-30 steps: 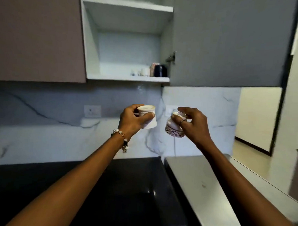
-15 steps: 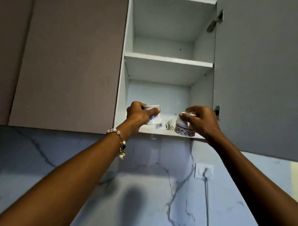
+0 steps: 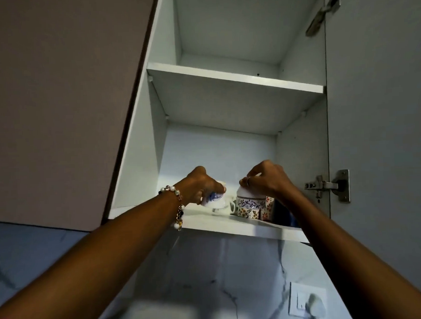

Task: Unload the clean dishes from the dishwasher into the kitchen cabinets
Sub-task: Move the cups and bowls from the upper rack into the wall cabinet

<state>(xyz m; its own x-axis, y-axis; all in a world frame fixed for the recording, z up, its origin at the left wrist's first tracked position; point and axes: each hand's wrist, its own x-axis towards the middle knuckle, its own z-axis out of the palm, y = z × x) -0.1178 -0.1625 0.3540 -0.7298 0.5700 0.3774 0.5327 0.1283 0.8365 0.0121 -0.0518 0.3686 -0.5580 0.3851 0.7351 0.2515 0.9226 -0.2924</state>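
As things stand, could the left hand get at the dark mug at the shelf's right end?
Probably not: the left hand grips a blue-flowered cup, and the right hand and its patterned cup stand between it and the dark mug.

On the cabinet's bottom shelf, the left hand grips a blue-patterned cup and the right hand a floral-banded cup, near its front edge.

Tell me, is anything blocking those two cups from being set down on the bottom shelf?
Nothing visible blocks them. The left hand holds a cup over bare shelf. The right hand holds a flowered cup close beside a patterned box and something dark further right, so that side is crowded.
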